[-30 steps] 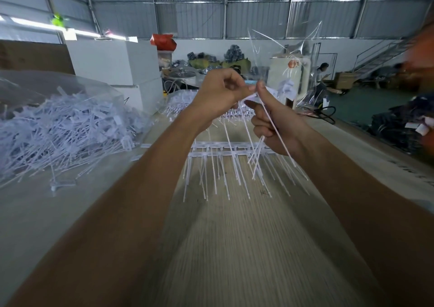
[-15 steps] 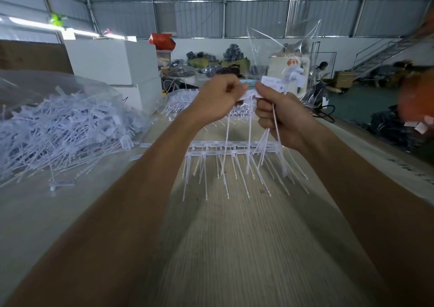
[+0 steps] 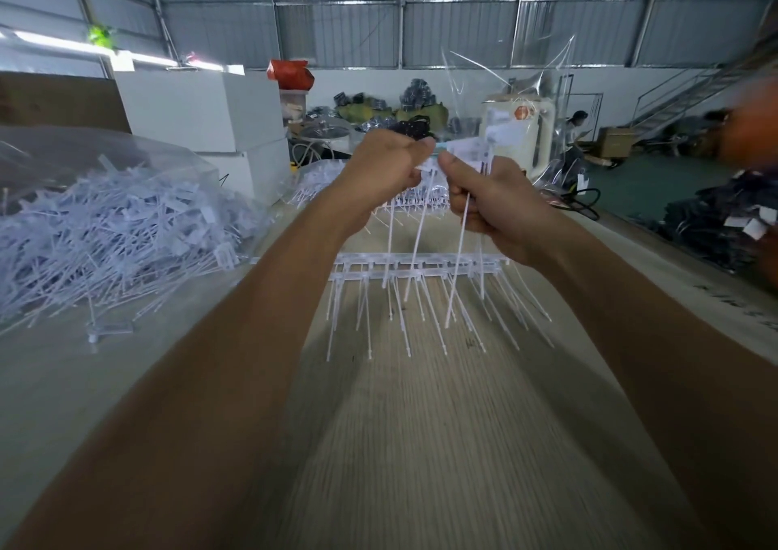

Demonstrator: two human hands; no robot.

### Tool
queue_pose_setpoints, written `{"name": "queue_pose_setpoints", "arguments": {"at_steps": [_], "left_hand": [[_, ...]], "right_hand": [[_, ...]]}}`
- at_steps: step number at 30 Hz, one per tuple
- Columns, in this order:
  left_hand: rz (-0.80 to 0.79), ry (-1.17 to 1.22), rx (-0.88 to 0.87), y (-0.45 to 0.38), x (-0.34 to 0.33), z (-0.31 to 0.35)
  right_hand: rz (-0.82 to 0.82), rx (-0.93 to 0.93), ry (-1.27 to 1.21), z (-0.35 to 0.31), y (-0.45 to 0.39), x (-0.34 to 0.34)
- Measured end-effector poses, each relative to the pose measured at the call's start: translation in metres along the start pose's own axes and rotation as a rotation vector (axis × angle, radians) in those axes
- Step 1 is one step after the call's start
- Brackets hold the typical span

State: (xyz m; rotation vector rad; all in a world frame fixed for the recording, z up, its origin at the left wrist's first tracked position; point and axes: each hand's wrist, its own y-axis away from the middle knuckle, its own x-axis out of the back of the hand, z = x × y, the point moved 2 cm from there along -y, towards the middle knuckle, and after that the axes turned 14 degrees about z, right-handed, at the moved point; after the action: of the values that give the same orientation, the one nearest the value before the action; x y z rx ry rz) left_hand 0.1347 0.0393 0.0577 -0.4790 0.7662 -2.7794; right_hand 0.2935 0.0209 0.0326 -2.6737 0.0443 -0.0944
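The right hand (image 3: 492, 204) is curled into a fist round a bundle of ties (image 3: 458, 254). Their flat white heads stick out above its thumb, and their thin tails hang down out of the fist. The left hand (image 3: 389, 166) is also closed, with thumb and forefinger pinched at the heads, right where the two hands meet. Whether it holds a single tie or only steadies the bundle cannot be told. Both hands are raised well above the surface (image 3: 421, 444), at about the same height and touching at the fingertips.

The long axis of the bundle runs nearly straight up and down, heads high and tails low, and the tails lean slightly toward the near side. Directly below the hands, a strip of joined ties (image 3: 421, 264) lies flat on the surface. Its spine runs left to right and its tails point near. The hanging tails end just over this strip, so any further picking probably means reaching straight down. The strip's middle lies about as close to one hand as to the other.

Well apart to the left is a large loose pile of ties (image 3: 105, 229), partly under clear plastic.
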Motion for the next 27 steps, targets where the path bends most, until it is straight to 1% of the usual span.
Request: {"name": "queue_pose_setpoints", "arguments": {"at_steps": [3, 5, 6, 10, 13, 17, 19, 23, 27], "left_hand": [[-0.128, 0.205, 0.201, -0.003, 0.007, -0.001], [-0.224, 0.266, 0.293, 0.000, 0.007, -0.003], [-0.246, 0.272, 0.318, 0.001, 0.006, -0.003], [-0.211, 0.157, 0.267, -0.001, 0.002, 0.001], [-0.138, 0.093, 0.209, 0.000, 0.001, 0.002], [-0.044, -0.085, 0.020, 0.000, 0.001, 0.007], [-0.035, -0.094, -0.007, 0.000, -0.001, 0.007], [-0.045, -0.046, 0.009, 0.000, 0.002, -0.001], [-0.069, -0.037, 0.023, 0.003, 0.000, -0.005]], "right_hand": [[0.158, 0.431, 0.363, -0.010, -0.001, -0.004], [0.228, 0.604, 0.533, -0.012, 0.000, -0.006], [0.243, 0.628, 0.570, -0.012, 0.000, -0.006], [0.217, 0.504, 0.450, -0.006, 0.003, -0.003], [0.232, 0.343, 0.389, -0.001, 0.000, -0.003], [0.190, 0.072, 0.133, 0.005, -0.001, -0.008], [0.192, 0.024, 0.099, 0.007, -0.001, -0.010], [0.275, -0.024, 0.100, 0.008, -0.003, -0.016], [0.304, -0.067, 0.091, 0.011, -0.003, -0.022]]}}
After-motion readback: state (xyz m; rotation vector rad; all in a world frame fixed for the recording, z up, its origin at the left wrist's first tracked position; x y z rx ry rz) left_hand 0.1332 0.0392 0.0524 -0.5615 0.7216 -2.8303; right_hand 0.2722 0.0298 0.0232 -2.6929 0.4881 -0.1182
